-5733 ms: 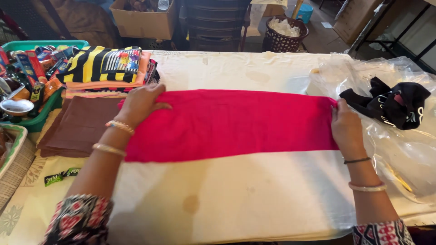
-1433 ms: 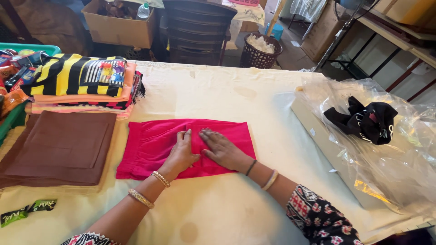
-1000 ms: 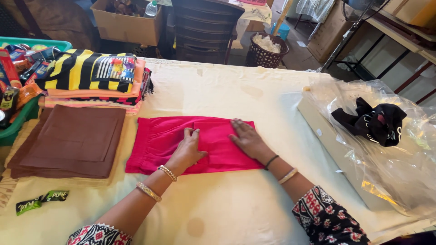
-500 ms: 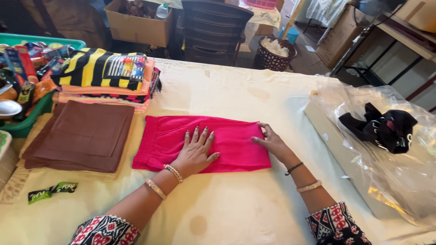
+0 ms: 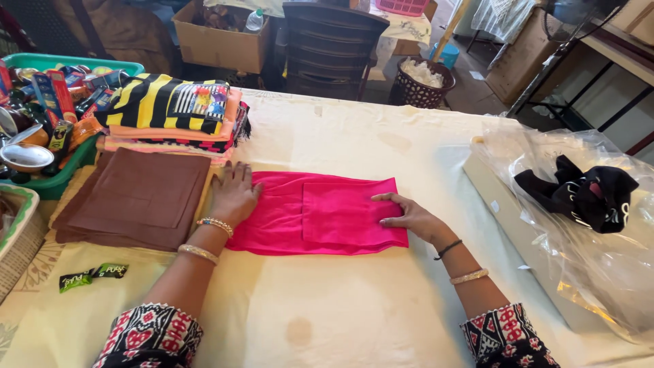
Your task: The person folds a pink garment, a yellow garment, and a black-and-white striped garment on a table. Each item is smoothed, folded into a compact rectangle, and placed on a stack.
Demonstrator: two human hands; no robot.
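A folded bright pink cloth (image 5: 320, 215) lies flat on the cream-covered table (image 5: 354, 136) in front of me. My left hand (image 5: 235, 194) rests palm down on the cloth's left end, fingers spread. My right hand (image 5: 412, 215) lies flat at the cloth's right edge, fingertips on the pink fabric. Neither hand grips anything. Both wrists wear bangles.
A folded brown cloth (image 5: 136, 197) lies left of the pink one, behind it a stack of folded clothes with a yellow-and-black striped top (image 5: 170, 109). A green crate of packets (image 5: 48, 88) is far left. Clear plastic bags with a black garment (image 5: 579, 194) sit right. A small wrapper (image 5: 92, 276) lies near-left.
My hands slid apart over the pink cloth: the left moved from its middle to the left end, the right to the right edge. The cloth has stayed folded and lies flatter.
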